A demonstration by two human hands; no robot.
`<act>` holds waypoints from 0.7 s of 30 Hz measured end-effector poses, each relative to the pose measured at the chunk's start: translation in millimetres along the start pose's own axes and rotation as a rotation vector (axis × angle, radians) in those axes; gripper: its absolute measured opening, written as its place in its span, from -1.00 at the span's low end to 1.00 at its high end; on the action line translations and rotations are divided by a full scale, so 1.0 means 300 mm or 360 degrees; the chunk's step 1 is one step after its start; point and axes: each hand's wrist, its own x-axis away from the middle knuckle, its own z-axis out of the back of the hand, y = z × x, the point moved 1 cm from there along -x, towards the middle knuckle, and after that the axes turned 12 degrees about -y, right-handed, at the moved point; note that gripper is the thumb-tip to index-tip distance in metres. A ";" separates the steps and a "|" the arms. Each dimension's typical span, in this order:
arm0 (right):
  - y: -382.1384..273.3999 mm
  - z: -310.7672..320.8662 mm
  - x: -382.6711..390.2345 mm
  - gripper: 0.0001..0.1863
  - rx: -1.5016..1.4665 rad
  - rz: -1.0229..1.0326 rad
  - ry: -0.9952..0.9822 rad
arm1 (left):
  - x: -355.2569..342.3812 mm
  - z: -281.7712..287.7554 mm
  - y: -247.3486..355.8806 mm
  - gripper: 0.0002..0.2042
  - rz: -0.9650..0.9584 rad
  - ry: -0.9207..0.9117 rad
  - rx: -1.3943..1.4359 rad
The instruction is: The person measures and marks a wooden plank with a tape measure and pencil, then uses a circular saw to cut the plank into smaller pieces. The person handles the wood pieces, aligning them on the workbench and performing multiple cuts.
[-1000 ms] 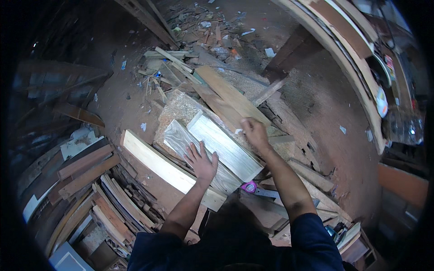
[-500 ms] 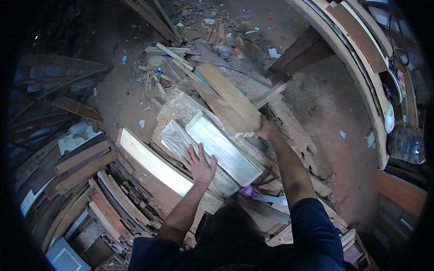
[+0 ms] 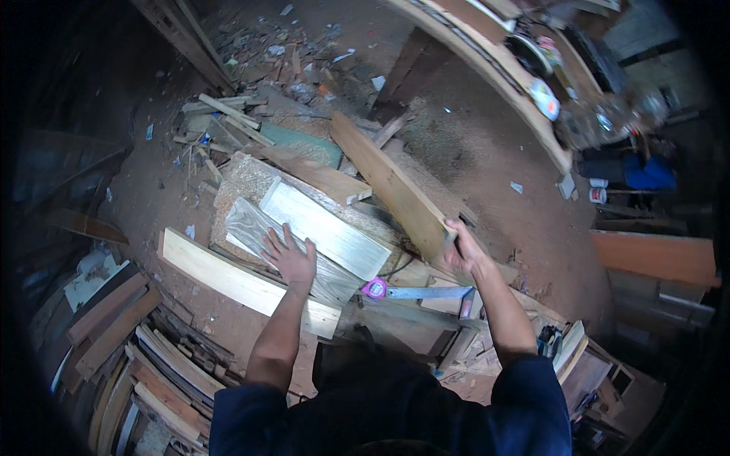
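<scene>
My left hand point(image 3: 293, 258) lies spread on a grey wood-grain board point(image 3: 334, 277), beside a paler silvery board point(image 3: 323, 228), both on a worn particleboard sheet point(image 3: 239, 182). My right hand point(image 3: 466, 251) grips the near end of a tan wooden board point(image 3: 388, 182), which is raised and tilted on its side. Below the grey boards sit a pink tape measure point(image 3: 374, 287) and a metal square point(image 3: 422, 292). A long pale plank point(image 3: 213, 266) lies to the left.
Stacked planks point(image 3: 133, 342) fill the lower left. Offcuts point(image 3: 228, 114) and debris lie at the far side, near dark upright posts point(image 3: 399, 72). A curved-looking bench edge point(image 3: 525, 106) holds assorted items at upper right; more boards point(image 3: 650, 254) stand at right.
My right hand has taken hold of the tan board and drawn it rightward and toward me, tilting it. My left hand stays spread on the grey board. The view has shifted.
</scene>
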 end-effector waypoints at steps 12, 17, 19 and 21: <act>0.734 -0.198 0.908 0.06 -0.0687 0.0491 -0.0042 | 0.103 0.018 0.180 -0.32 -0.0640 -0.0462 0.0968; 0.943 -0.184 1.069 -0.01 -0.0070 0.0289 -0.0034 | 0.376 0.049 0.505 -0.23 -0.0148 -0.1696 0.3251; 0.943 -0.234 1.117 -0.02 0.0355 0.0198 0.0023 | 0.454 0.087 0.506 -0.26 0.0368 -0.1882 0.3394; 0.936 -0.293 1.157 0.01 0.0779 0.0068 0.0143 | 0.514 0.058 0.426 -0.39 0.0146 -0.2008 0.3487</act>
